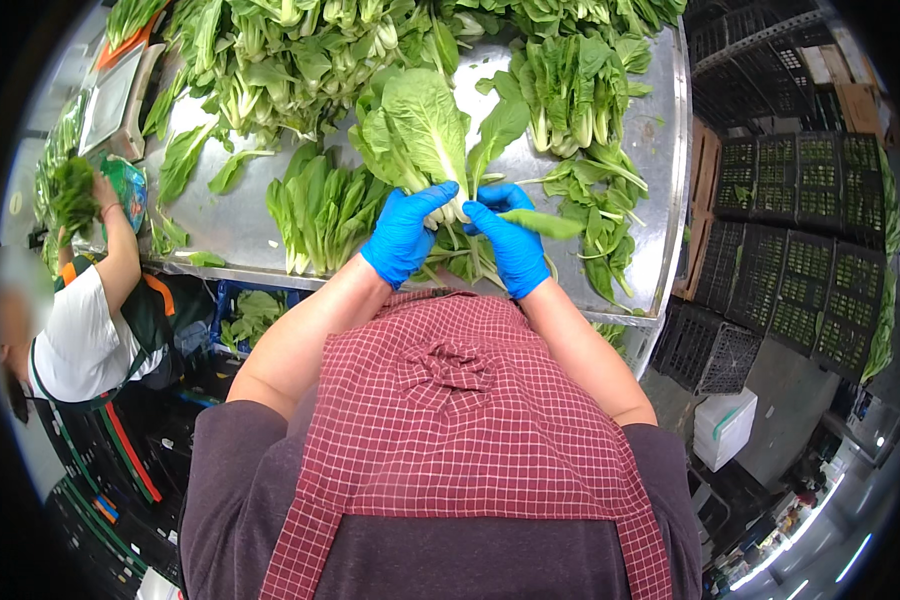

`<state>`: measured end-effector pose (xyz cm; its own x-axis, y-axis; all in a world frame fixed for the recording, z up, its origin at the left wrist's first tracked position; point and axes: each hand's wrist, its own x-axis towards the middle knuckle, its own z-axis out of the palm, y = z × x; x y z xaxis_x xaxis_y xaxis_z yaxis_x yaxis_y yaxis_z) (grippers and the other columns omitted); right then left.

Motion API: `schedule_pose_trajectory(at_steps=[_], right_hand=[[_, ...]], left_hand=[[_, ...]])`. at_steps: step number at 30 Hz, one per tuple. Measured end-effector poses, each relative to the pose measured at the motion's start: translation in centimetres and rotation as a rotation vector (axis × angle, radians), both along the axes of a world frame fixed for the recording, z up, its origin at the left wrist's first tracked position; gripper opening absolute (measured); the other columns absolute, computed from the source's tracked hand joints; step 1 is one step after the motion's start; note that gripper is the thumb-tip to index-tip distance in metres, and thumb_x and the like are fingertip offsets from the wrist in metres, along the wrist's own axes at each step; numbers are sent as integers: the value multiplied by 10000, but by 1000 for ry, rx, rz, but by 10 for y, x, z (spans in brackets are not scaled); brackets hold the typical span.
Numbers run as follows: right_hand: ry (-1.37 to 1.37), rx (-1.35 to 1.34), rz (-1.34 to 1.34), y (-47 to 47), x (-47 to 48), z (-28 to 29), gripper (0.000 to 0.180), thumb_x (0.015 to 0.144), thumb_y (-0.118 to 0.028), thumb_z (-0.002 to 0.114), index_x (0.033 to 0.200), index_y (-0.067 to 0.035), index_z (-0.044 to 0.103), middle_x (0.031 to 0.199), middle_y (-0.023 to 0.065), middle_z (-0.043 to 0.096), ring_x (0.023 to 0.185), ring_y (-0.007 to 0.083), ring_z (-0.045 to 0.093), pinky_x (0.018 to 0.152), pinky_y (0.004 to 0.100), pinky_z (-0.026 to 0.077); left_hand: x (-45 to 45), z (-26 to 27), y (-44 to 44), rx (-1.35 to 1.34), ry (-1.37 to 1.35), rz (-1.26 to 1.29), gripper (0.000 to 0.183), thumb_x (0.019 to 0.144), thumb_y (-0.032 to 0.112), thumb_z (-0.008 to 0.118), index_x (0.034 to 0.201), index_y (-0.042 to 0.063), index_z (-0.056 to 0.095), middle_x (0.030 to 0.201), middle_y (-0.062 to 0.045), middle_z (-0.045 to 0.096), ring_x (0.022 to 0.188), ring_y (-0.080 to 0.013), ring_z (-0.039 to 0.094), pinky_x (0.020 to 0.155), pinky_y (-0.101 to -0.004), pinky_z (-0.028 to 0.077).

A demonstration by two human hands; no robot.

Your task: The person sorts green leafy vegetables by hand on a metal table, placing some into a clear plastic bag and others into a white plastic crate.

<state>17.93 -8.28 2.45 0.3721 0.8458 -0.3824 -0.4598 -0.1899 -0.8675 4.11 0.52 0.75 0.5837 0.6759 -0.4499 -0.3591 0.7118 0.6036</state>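
Observation:
My left hand (409, 232), in a blue glove, is closed on the pale stem base of a leafy green vegetable head (429, 124) whose leaves point away from me. My right hand (511, 244), gloved too, pinches at the same stems with thumb and fingers; a loose leaf (544, 223) sticks out to the right beside its fingers. Left of my hands a row of leafy greens (326, 214) lies on the metal table (251, 232). Loose leaves and stems (600, 232) lie to the right of my right hand, below an upright bunch of greens (581, 94).
A big pile of greens (292, 60) covers the far side. At the left, a co-worker (105, 315) holds dark greens (73, 195) near a scale (112, 105). Black plastic crates (787, 247) stand stacked on the right, with a white box (725, 427) on the floor.

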Motion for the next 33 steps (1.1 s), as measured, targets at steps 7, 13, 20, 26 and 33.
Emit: schedule_pose_trajectory(at_steps=[7, 13, 20, 26, 33], right_hand=[[321, -75, 9, -11, 2, -13, 229, 894, -122, 673, 1092, -26, 610, 977, 58, 651, 824, 155, 617, 687, 307, 495], [156, -74, 51, -5, -4, -7, 227, 852, -88, 701, 1049, -3, 627, 896, 71, 658, 706, 164, 626, 636, 302, 510], [-55, -152, 43, -1, -3, -11, 208, 815, -77, 725, 992, -1, 647, 819, 68, 652, 663, 164, 631, 611, 306, 522], [-1018, -294, 658, -32, 59, -30, 340, 791, -254, 767, 1058, -65, 674, 939, 99, 698, 790, 189, 648, 748, 337, 526], [-910, -264, 399, 19, 71, -25, 351, 805, -270, 722, 1117, -115, 678, 1003, 138, 661, 838, 258, 640, 767, 363, 521]], left_hand=[[-4, 26, -4, 138, 137, -76, 283, 821, 62, 720, 1091, 5, 661, 952, -63, 694, 845, -162, 658, 772, -288, 519], [-35, 40, -12, 658, 321, -171, 364, 837, 65, 692, 1190, 12, 620, 1099, -103, 672, 1013, -189, 626, 874, -334, 512], [-104, 59, -24, 447, 416, -69, 201, 855, 80, 662, 1041, 6, 682, 991, -68, 692, 867, -161, 646, 822, -307, 514], [-206, 29, 19, 296, 568, 284, 185, 814, 46, 704, 986, -16, 681, 942, -67, 686, 845, -159, 657, 790, -296, 510], [-270, -11, 48, 331, 859, -38, 429, 753, 118, 765, 1137, -9, 621, 1056, -72, 672, 947, -164, 630, 851, -302, 487]])
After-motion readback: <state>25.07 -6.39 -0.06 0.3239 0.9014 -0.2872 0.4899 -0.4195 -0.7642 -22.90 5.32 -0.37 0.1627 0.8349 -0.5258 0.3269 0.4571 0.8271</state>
